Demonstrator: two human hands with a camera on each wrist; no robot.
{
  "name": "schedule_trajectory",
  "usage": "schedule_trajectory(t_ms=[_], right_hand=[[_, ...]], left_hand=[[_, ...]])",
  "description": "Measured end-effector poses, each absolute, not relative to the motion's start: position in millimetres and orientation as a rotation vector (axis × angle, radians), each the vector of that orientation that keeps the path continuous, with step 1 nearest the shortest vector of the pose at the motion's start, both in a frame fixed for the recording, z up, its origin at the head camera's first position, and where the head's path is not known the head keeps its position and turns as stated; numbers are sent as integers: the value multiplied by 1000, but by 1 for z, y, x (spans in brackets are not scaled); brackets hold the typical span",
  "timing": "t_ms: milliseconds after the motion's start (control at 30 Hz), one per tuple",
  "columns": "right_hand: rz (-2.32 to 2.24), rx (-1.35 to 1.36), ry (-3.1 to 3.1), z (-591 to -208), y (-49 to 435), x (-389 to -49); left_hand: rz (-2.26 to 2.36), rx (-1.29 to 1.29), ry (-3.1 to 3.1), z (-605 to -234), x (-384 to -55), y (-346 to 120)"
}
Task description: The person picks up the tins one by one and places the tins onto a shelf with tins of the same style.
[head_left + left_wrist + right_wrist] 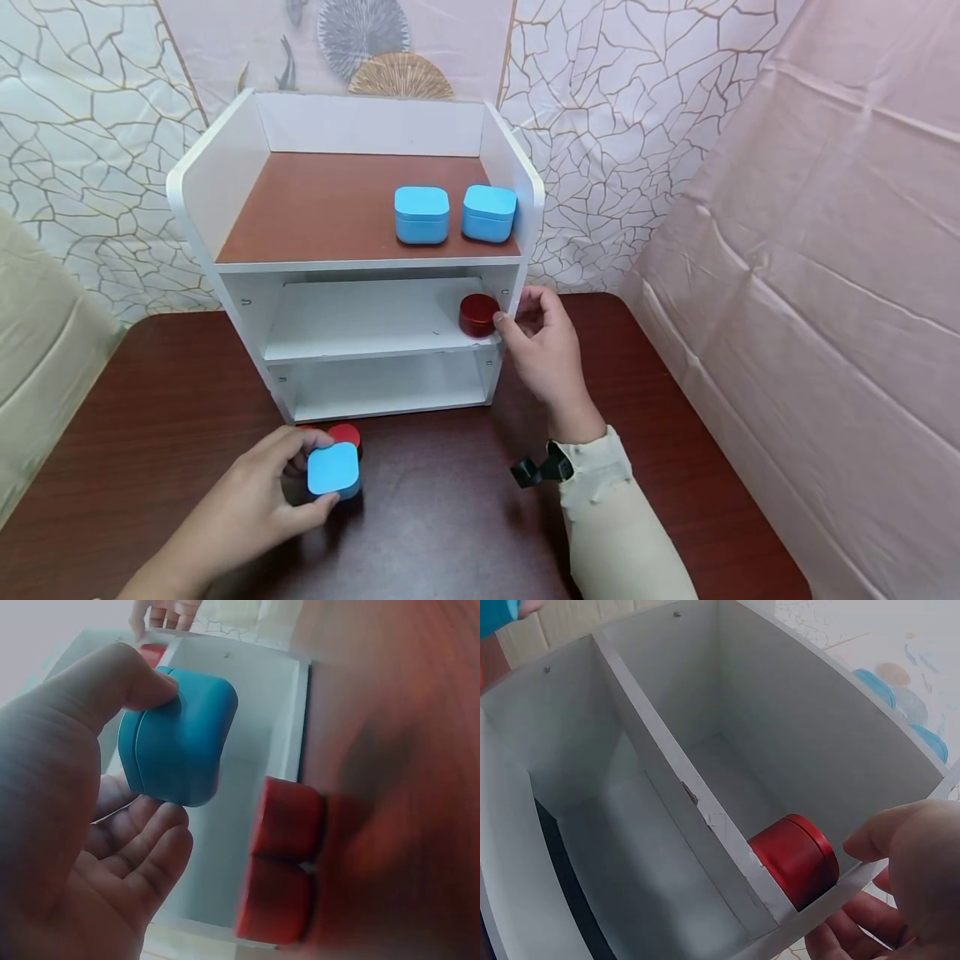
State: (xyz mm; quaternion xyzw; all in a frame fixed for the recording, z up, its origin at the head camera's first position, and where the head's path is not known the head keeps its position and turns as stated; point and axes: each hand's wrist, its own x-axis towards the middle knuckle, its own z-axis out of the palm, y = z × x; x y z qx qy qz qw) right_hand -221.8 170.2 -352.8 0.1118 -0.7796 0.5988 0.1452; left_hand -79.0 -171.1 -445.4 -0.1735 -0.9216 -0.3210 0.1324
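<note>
My left hand (pixel 255 492) pinches a blue square tin with rounded corners (pixel 333 469) between thumb and fingers, above the table. Beneath it, two round red tins (pixel 281 862) stand side by side in front of the white shelf unit (pixel 375 265). Another red tin (pixel 478 315) sits at the right end of the middle shelf. My right hand (pixel 547 346) is at the unit's right side panel, thumb near the red tin and the other fingers loosely bent outside the panel. A small gap shows between thumb and tin in the right wrist view.
Two more blue tins (pixel 422 215) stand at the right of the unit's brown top board (pixel 322 200). The unit stands on a dark reddish table (pixel 435 500). Patterned cloth (pixel 600 150) hangs behind, and pale cloth drapes (pixel 810 292) flank the table.
</note>
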Motion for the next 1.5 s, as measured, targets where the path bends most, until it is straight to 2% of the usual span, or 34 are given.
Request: schedule_trajectory(t_ms=[1500], right_hand=[[1746, 340, -2233, -353, 171, -222]], left_hand=[[-827, -625, -2530, -356, -98, -176]])
